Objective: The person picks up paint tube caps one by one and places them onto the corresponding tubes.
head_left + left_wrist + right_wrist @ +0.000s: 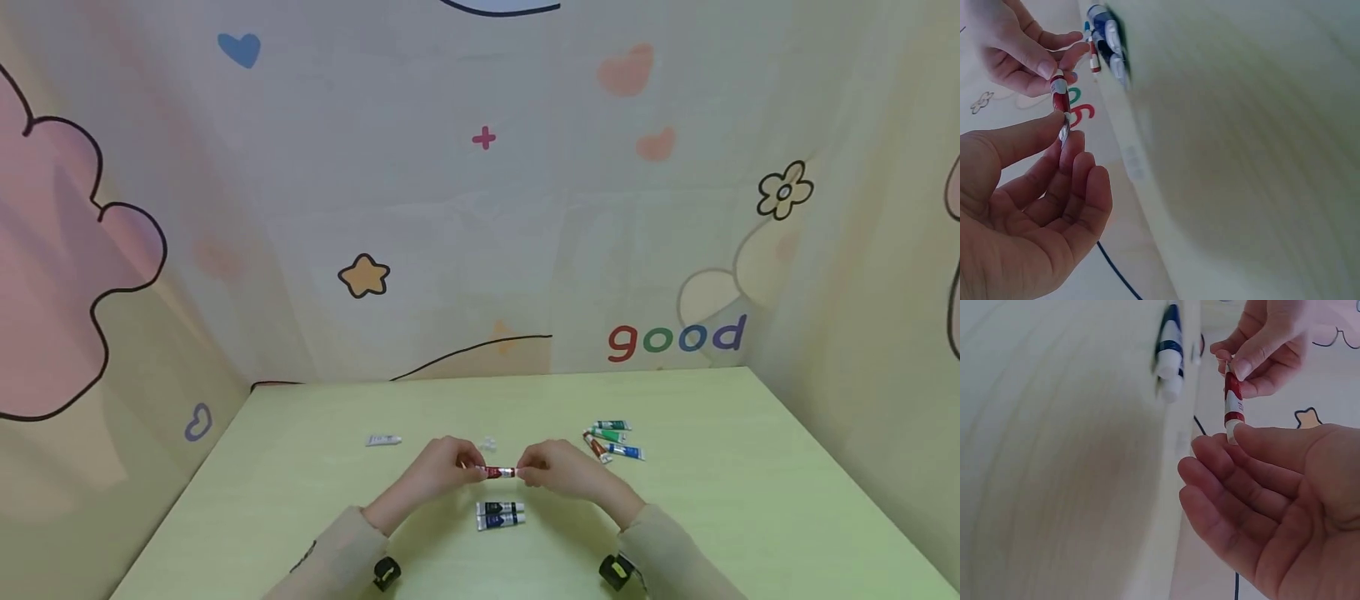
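Fingers (1029, 139) of the left hand (450, 465) pinch the flat end of one red tube (498, 472), while those of the right hand (558, 468) pinch its one white cap (1231, 428); the tube lies sideways between the two hands, held off the tabletop (750, 500). Just nearer the person than the fingers, two dark tubes (495, 522) with white caps lie side by side. Just beyond the gap between the hands sits a little group of clear pieces (487, 444), too small to count. One white tube (384, 440) lies beyond the left fingers, off to their left. Beyond the right fingers, to their right, four tubes lie close together: one orange-brown (597, 446), one blue (626, 452), one bright green (608, 435) and one dark green (612, 425). Farthest from the fingers hangs a printed backdrop (450, 208) with one orange star (364, 276) and the word "good" (657, 338).
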`<action>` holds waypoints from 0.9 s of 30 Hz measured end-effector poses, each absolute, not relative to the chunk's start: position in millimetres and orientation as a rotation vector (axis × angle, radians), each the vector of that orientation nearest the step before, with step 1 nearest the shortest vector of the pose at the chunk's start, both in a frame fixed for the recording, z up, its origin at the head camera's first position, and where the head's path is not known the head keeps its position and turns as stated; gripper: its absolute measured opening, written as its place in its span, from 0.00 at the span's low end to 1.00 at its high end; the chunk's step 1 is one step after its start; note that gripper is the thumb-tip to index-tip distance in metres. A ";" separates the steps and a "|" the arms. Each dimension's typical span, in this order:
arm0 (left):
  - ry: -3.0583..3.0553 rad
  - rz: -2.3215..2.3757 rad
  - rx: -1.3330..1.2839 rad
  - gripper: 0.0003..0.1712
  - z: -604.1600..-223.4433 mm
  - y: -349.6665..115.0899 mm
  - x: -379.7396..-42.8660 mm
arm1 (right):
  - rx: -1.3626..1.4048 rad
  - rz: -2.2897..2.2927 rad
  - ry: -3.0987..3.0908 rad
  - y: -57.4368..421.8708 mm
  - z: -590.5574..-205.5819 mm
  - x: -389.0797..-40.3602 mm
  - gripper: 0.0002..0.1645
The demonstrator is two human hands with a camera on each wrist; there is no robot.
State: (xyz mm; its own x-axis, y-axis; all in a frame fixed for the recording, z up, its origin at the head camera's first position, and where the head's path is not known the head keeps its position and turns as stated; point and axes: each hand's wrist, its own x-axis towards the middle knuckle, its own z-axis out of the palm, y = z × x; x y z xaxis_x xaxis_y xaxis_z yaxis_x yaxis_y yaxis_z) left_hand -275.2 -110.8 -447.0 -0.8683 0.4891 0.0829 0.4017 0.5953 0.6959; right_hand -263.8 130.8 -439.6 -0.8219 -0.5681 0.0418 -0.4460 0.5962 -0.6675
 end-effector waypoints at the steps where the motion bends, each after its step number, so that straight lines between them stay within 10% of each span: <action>1: 2.705 1.122 0.758 0.03 -449.0 -110.1 -275.3 | -0.853 -1.009 2.652 130.4 -440.9 -263.6 0.08; 27: 2.660 0.951 0.725 0.05 -454.8 -105.7 -278.9 | -0.785 -0.755 2.704 119.0 -446.0 -265.9 0.06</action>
